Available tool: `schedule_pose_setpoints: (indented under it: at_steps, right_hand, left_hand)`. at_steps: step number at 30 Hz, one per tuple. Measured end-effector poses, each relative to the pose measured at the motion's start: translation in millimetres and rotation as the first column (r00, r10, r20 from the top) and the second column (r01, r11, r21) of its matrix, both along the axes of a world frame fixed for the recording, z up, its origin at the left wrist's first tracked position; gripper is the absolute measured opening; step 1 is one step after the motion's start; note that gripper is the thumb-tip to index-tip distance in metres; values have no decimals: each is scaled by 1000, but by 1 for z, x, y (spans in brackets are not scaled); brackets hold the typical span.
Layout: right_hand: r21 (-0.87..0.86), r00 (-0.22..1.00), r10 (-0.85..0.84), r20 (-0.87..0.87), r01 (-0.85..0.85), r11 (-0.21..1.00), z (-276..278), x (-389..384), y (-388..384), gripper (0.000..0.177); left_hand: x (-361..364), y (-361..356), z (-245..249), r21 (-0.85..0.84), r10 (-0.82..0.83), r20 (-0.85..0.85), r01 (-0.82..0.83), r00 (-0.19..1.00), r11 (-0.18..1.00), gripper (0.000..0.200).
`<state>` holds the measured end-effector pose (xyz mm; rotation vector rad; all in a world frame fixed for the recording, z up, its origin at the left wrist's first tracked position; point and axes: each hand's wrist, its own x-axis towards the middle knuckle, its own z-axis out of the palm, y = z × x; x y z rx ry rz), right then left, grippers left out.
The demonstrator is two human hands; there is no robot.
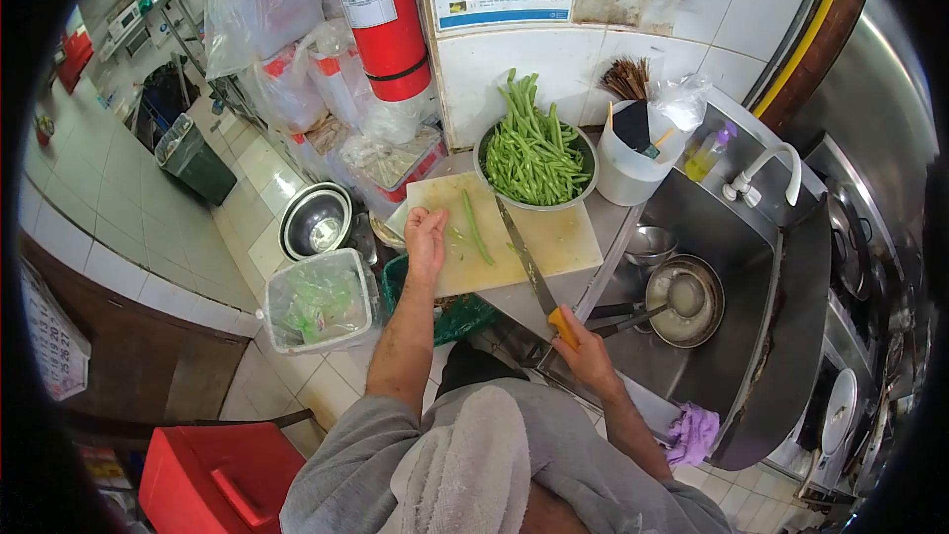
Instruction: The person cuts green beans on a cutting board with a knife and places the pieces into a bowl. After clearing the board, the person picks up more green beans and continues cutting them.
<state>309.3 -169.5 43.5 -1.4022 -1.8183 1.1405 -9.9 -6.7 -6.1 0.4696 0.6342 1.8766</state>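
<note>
My right hand is wrapped round the orange handle of a long knife, whose blade points up and left over the cutting board. My left hand is at the board's left side with its fingers curled together; what they hold, if anything, is too small to make out. One long green bean lies on the board just right of my left hand, with small green bits near it. Behind the board stands a metal bowl heaped with green beans.
To the right is a sink with a pan and a small metal bowl. A white bucket stands behind it. Below left are a plastic tub and a red bin.
</note>
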Motion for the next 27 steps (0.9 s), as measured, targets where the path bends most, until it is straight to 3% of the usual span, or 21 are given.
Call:
schedule_pose_setpoints:
  at_steps: [11,15,18,22,25,27]
  right_hand:
    - [-38,996,-23,92,27,999,-1,1,-1,65]
    - [-2,998,-34,52,34,999,-3,1,-3,66]
    - [-32,990,-20,140,25,999,-1,1,-3,66]
    - [-14,994,-21,109,22,1000,-8,3,-2,67]
    - [-7,994,-26,105,27,1000,-4,1,-4,67]
    - [-12,992,-21,125,23,1000,-2,1,-1,68]
  left_hand:
    - [1,4,-9,-7,-18,-96,17,995,1000,23]
    - [3,2,-6,0,-17,-100,17,995,1000,23]
    - [2,3,-8,24,-19,-102,22,995,999,23]
    - [12,2,-3,-36,42,-126,-47,991,998,23]
    - [15,7,-13,-26,109,-247,-119,963,993,22]
    - [18,12,-18,-55,132,-574,-199,808,978,20]
